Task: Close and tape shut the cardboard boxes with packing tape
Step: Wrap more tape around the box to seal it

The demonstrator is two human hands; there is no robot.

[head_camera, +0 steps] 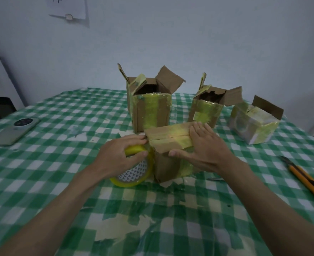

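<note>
A small cardboard box (pixel 168 139) with its top flaps folded down stands in the middle of the table. My right hand (pixel 202 146) lies flat on those flaps, fingers straight, thumb along the front edge. My left hand (pixel 122 154) grips a roll of yellow packing tape (pixel 134 172) that stands on edge against the box's left side. Behind stand two taller boxes with open flaps, one at the centre (pixel 150 108) and one to the right (pixel 206 108). A third box (pixel 254 122), wrapped in tape, sits further right with one flap up.
An orange utility knife (pixel 308 180) lies at the right edge of the green checked tablecloth (pixel 60 163). A phone (pixel 13 130) rests at the left. Old tape scraps mark the cloth near me. A wall rises behind the table.
</note>
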